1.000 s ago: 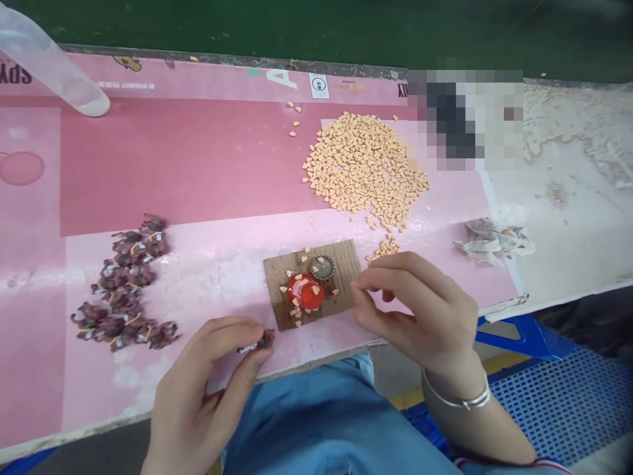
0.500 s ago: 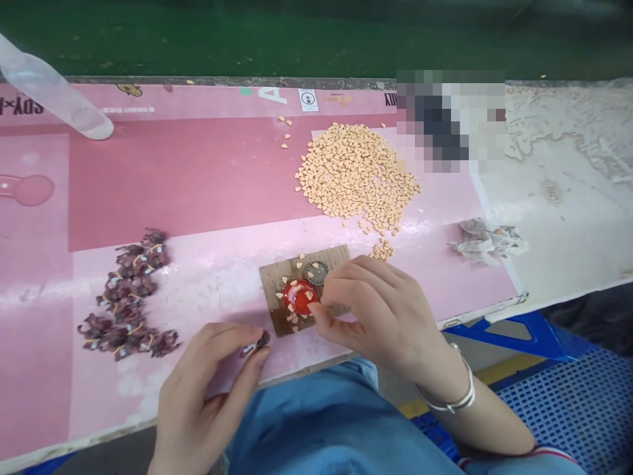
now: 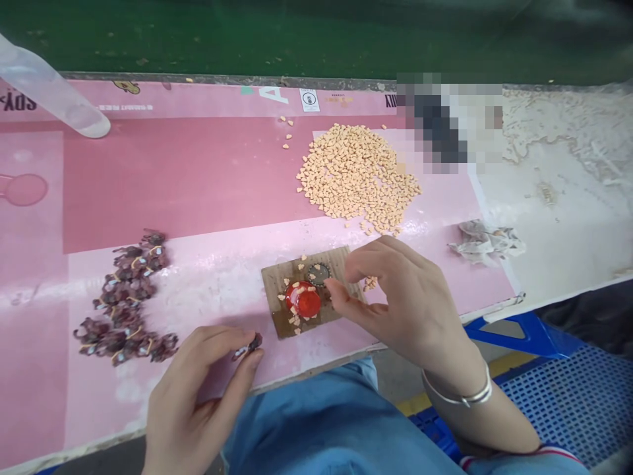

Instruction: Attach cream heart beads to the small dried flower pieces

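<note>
L hand (image 3: pixel 192 392) pinches small dark-maroon figure (image 3: pixel 255 342), lower ctr, snug b/w thumb & fingertips. R hand (image 3: pixel 408 307), thumb & finger parted, nothing visible b/w, over brown cardboard rectangle (image 3: pixel 273 322). Maroon figure cluster (image 3: pixel 129 311), lower left, prob. done; held one prob. unfinished; cream-coloured chip heap (image 3: pixel 356 173), upper ctr, mostly left.

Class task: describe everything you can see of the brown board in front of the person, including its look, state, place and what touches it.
The brown board is a flat, roughly rectangular piece, seemingly cardboard, with fine parallel lines and darker, wet-looking patches. It lies slightly turned on the pink covering. On it sit a glossy red object, a crimped metal cap and scattered tan pieces. The right hand hides part of its right end; whether they touch is unclear.
</note>
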Available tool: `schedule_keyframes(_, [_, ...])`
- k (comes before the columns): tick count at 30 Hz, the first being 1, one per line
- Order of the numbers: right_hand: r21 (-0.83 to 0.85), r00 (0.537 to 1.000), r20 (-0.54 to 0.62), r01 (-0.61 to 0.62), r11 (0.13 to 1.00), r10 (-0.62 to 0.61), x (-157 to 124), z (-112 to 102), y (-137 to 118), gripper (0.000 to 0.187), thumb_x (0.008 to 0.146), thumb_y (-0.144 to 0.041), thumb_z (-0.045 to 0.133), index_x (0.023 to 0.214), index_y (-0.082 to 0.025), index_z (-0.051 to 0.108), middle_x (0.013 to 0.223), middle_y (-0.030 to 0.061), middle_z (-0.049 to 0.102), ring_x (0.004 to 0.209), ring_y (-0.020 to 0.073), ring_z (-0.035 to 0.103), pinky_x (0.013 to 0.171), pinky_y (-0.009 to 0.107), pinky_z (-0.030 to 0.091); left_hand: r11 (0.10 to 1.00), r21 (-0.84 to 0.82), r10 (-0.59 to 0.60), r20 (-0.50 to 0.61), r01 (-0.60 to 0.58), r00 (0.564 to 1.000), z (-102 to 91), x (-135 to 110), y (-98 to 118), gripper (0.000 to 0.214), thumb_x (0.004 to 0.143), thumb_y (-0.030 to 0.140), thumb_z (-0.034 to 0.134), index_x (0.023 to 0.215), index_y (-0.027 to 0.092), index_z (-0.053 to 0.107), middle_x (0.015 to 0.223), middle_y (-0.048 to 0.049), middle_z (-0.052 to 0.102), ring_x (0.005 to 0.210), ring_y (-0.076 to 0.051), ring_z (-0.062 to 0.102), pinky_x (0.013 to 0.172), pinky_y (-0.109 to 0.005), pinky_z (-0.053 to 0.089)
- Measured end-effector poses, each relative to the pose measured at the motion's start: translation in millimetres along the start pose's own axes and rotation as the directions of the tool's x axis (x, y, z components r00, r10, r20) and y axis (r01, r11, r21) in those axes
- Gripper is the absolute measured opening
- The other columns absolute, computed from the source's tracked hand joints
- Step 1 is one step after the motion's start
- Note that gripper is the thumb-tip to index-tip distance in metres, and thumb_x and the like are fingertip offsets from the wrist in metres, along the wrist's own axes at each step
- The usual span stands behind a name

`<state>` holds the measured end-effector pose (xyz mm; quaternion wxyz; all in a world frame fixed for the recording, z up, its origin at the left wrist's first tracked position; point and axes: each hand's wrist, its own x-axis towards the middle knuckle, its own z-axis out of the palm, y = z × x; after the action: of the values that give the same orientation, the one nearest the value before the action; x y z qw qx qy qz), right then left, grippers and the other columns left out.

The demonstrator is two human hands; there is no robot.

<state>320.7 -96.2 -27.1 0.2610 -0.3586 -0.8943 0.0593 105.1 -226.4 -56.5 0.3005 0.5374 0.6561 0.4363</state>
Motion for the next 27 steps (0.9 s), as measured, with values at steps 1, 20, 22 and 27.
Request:
schedule_keyframes(1, [0.028,1.0,0.014,-0.008,1.0,0.008,0.5,-2.4,0.9,0.023,0.097,-0.003,0.057,0.097,-0.024,0.05,0.074,-0.0032,0.062,0.064,0.0161,0.057,0.057,0.029,0.045,1.0,0.002,0.003,0.01,-0.003,1.0,-0.4,0.2,-0.5,0.021,0.1,0.01,0.068,0.109,0.028,0.074,0.1,-0.0007,0.075,0.093,-0.016,0.071,0.082,-0.027,0.057])
schedule_keyframes(20, [-0.115,0.987,0.03,-0.155,0.981,0.16,-83.8,-7.7,39.4,0.009,0.107,-0.02,0.068,0.102,-0.02,0.074,0.092,0.0052,0.08,0.075,0.0165,0.073,0.065,0.029,0.057,0.984,0.165,0.062,0.03,-0.066,0.998,-1.2,8.9,13.8,0.015,0.106,0.024,0.065,0.111,0.032,0.077,0.108,0.0011,0.072,0.097,-0.013,0.068,0.082,-0.022,0.055])
schedule_keyframes(22, [-0.137,0.99,0.025,-0.133,0.982,0.138,-78.7,-5.7,38.5,0.012,0.107,-0.02,0.067,0.098,-0.02,0.075,0.089,0.0039,0.08,0.072,0.0157,0.071,0.064,0.029,0.056,0.982,0.174,0.075,0.034,-0.08,0.997,-3.4,8.1,11.9,0.016,0.105,0.023,0.065,0.112,0.031,0.077,0.108,0.0002,0.072,0.096,-0.014,0.067,0.085,-0.023,0.056])
schedule_keyframes(27, [-0.124,0.988,0.089,-0.114,0.986,0.126,-72.2,-10.2,42.3,0.019,0.109,-0.02,0.063,0.094,-0.02,0.074,0.089,0.0038,0.08,0.073,0.0155,0.074,0.061,0.028,0.056,0.979,0.152,0.127,0.069,-0.136,0.989,-8.2,5.8,8.6,0.02,0.101,0.016,0.068,0.112,0.029,0.078,0.103,-0.0016,0.073,0.092,-0.016,0.069,0.079,-0.025,0.057])
